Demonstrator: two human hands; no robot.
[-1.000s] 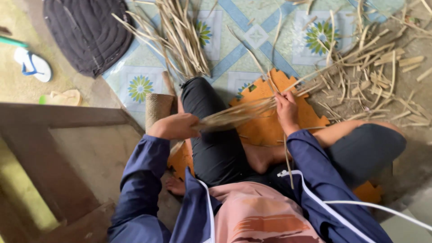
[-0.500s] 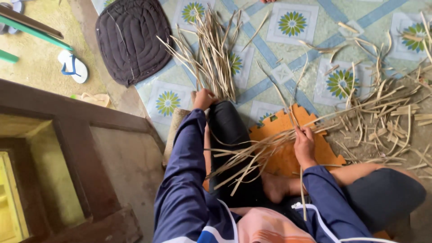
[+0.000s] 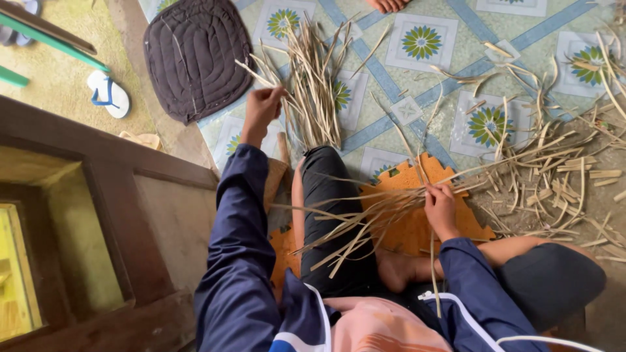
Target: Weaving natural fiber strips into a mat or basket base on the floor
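Note:
My left hand (image 3: 262, 108) is stretched forward to a loose pile of dry straw-coloured strips (image 3: 313, 85) on the patterned floor mat (image 3: 417, 85), with its fingers closed on one strip at the pile's left edge. Over my lap, my right hand (image 3: 441, 210) grips a bundle of long dry strips (image 3: 365, 218) that fans out leftward across my black trouser leg. An orange foam mat (image 3: 417, 228) lies beneath my legs.
A dark quilted cushion (image 3: 195, 55) lies at the back left, with a white sandal (image 3: 108, 93) beside it. A dark wooden frame (image 3: 98, 215) fills the left. Cut strip scraps (image 3: 561, 176) litter the right side. Another person's toes (image 3: 389, 5) show at the top edge.
My left hand let go of the bundle on my lap and reached forward to the strip pile. My right hand kept the bundle, which has fanned out. The view tilted forward.

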